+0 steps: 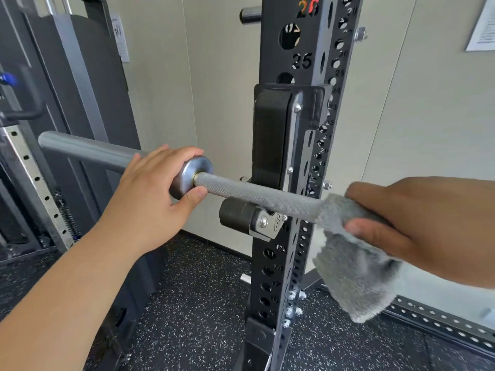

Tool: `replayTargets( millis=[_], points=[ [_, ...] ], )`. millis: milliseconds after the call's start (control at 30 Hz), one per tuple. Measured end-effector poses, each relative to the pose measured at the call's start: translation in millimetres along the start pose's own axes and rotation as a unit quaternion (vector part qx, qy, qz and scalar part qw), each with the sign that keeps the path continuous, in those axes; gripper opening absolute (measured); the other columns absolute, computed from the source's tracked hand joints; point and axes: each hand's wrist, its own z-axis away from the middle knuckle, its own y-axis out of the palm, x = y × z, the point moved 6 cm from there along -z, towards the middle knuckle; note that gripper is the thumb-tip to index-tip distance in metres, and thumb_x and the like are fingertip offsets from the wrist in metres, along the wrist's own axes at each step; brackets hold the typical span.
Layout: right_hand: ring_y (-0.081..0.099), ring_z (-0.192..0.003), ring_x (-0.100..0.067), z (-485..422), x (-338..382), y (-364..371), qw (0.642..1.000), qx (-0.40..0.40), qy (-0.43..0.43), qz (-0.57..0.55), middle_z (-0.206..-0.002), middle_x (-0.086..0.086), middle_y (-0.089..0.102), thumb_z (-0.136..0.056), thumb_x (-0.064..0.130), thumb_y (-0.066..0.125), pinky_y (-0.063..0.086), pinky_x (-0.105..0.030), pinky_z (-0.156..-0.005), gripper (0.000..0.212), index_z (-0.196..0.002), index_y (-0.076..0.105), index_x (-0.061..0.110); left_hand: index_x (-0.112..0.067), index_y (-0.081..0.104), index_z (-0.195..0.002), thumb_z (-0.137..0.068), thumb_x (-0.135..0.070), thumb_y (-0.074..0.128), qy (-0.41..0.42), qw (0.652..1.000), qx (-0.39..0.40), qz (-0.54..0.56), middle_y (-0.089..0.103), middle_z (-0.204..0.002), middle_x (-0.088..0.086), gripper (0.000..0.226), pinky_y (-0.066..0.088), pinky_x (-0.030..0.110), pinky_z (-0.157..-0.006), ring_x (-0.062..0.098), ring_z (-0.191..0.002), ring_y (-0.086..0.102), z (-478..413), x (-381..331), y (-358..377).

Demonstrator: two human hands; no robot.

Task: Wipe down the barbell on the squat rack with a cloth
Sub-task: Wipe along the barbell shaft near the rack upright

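Note:
A grey steel barbell point(257, 192) lies across the hook of a black squat rack upright point(297, 145), its smooth sleeve reaching to the left. My left hand point(155, 194) grips the barbell at the shiny collar, fingers over the top and thumb underneath. My right hand point(417, 228) holds a fluffy grey cloth point(351, 266) wrapped round the knurled shaft just right of the upright. The cloth's loose end hangs down below the bar. The shaft under the cloth and my right hand is hidden.
A black roller peg point(241, 214) juts from the upright just under the bar. A dark cable machine point(67, 103) stands at left. Pale wall panels lie behind, speckled rubber flooring point(203, 303) below, and a perforated base rail point(439, 325) runs along the floor at right.

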Motion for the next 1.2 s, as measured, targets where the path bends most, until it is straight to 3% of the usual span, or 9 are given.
replayTargets(
  millis=[133,400,567,667,767,933,1033,1100,1200],
  points=[
    [0.052,-0.057,0.000,-27.1,28.4,-8.4,0.999,0.016,-0.037,-0.032,-0.067,0.012,0.055,-0.086,0.075,0.014,0.040,-0.020,-0.050,0.045,-0.099,0.035,0.037,-0.039,0.051,-0.135,-0.093,-0.040,0.065,0.002,1.000,-0.010,0.009,0.059,-0.127,-0.011,0.043,0.017,0.030,-0.112,0.019,-0.135,0.041,2.5,-7.6,-2.6],
    [0.055,-0.065,-0.008,-3.2,22.4,-8.8,0.999,0.023,-0.026,-0.009,-0.074,0.010,0.055,-0.097,0.063,0.024,0.047,-0.026,-0.058,0.035,-0.115,0.032,0.034,-0.035,0.059,-0.117,-0.099,-0.044,0.057,-0.008,0.999,-0.048,0.015,0.055,-0.097,-0.021,0.020,0.037,0.041,-0.092,-0.001,-0.094,0.034,1.8,-31.5,-8.8],
    [0.050,-0.063,-0.003,25.3,4.3,-18.7,0.994,0.071,-0.020,0.077,-0.073,0.010,0.051,-0.086,0.070,0.001,0.046,-0.024,-0.062,0.041,-0.091,0.021,0.034,-0.037,0.066,-0.126,-0.097,-0.049,0.057,-0.035,0.998,-0.047,0.024,0.051,-0.147,-0.013,0.032,0.033,0.051,-0.118,0.015,-0.137,0.041,4.2,-37.1,-7.9],
    [0.050,-0.066,-0.004,26.3,3.0,-20.1,0.991,0.094,-0.009,0.093,-0.074,0.011,0.051,-0.090,0.069,0.004,0.047,-0.027,-0.064,0.042,-0.090,0.026,0.033,-0.037,0.076,-0.116,-0.099,-0.052,0.045,0.033,0.996,-0.066,0.053,0.054,-0.148,-0.018,0.038,0.024,0.028,-0.120,0.007,-0.143,0.042,5.4,-64.6,-12.1],
    [0.049,-0.064,-0.008,6.1,12.3,-17.3,0.996,0.054,-0.028,0.067,-0.073,0.008,0.050,-0.097,0.064,0.016,0.045,-0.031,-0.059,0.041,-0.099,0.035,0.029,-0.036,0.080,-0.102,-0.105,-0.055,0.039,0.050,0.990,-0.066,0.117,0.073,-0.107,-0.026,0.045,0.040,0.005,-0.092,-0.011,-0.108,0.061,6.7,-91.5,-19.8],
    [0.058,-0.073,-0.013,-13.4,13.5,-1.8,0.993,0.069,-0.088,-0.036,-0.084,0.005,0.058,-0.099,0.056,0.041,0.052,-0.036,-0.067,0.044,-0.129,0.039,0.025,-0.038,0.076,-0.110,-0.091,-0.064,0.043,0.123,0.992,0.033,0.016,0.070,-0.102,-0.026,0.046,0.055,0.033,-0.084,-0.002,-0.096,0.064,13.5,-137.4,2.7],
    [0.063,-0.090,-0.015,5.2,-1.3,-0.9,0.989,0.091,-0.099,-0.057,-0.103,0.006,0.064,-0.099,0.052,0.045,0.053,-0.040,-0.083,0.061,-0.151,0.015,0.040,-0.036,0.072,-0.113,-0.093,-0.059,0.045,0.138,0.990,0.005,-0.021,0.068,-0.103,-0.021,0.041,0.052,0.039,-0.084,0.007,-0.098,0.063,18.0,-145.7,10.6],
    [0.061,-0.089,-0.008,21.7,-14.3,-5.9,0.989,0.094,-0.106,-0.051,-0.102,0.013,0.064,-0.100,0.052,0.043,0.051,-0.035,-0.085,0.063,-0.152,0.007,0.048,-0.034,0.071,-0.117,-0.094,-0.054,0.048,0.143,0.989,-0.007,-0.035,0.069,-0.106,-0.019,0.038,0.053,0.043,-0.085,0.011,-0.101,0.063,21.4,-145.3,13.8],
    [0.052,-0.067,0.009,47.3,-34.3,-22.0,0.986,0.122,-0.102,-0.053,-0.078,0.023,0.058,-0.097,0.059,0.044,0.041,-0.020,-0.068,0.036,-0.130,0.029,0.059,-0.032,0.071,-0.121,-0.095,-0.054,0.048,0.139,0.989,-0.008,-0.056,0.070,-0.112,-0.018,0.041,0.052,0.045,-0.088,0.014,-0.103,0.065,23.8,-144.2,17.6]
  ],
)
